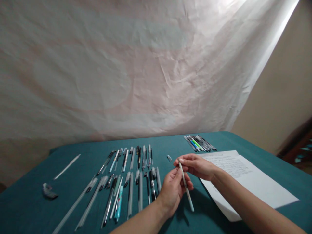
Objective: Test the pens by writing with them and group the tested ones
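Both my hands hold one slim white pen (186,189) above a teal tablecloth (73,169). My left hand (172,191) wraps its fingers round the pen's middle. My right hand (196,165) pinches the pen's upper tip between thumb and fingers. The pen slants down to the right, its lower end free below my left hand. A small pen cap (169,158) lies on the cloth just left of my right hand.
Two rows of several pens (131,175) lie side by side left of my hands. A smaller bunch of pens (200,143) sits at the far right. A sheet of written paper (246,182) lies under my right forearm. A thin white stick (67,166) and a small clip (48,191) lie far left.
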A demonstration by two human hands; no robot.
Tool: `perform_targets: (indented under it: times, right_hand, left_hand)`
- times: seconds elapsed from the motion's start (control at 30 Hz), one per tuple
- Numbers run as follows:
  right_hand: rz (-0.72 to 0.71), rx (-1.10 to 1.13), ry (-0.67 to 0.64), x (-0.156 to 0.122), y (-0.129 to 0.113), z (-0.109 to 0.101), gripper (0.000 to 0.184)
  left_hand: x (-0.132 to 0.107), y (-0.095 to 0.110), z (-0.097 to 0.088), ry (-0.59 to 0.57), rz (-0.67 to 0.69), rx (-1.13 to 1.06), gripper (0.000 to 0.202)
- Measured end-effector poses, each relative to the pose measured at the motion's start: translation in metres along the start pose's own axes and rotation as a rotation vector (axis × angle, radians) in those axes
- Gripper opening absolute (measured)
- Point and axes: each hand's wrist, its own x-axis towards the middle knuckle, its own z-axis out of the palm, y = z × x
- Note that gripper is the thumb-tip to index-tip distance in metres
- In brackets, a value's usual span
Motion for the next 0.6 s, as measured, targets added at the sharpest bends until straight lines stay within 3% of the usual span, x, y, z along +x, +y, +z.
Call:
perform_targets:
  times: [0.33, 0.6]
  right_hand:
    - [-0.097, -0.110, 0.172, 0.0031, 0.0020, -0.0009, 0.021]
    - [-0.046, -0.053, 0.089, 0.0015, 0.0010, 0.0024, 0.035]
  left_hand:
    - [0.0010, 0.0016, -0.0025, 0.040, 0.012, 0.056, 0.021]
    - [0.0035, 0.0007, -0.0066, 0.064, 0.032, 0.060, 0.024]
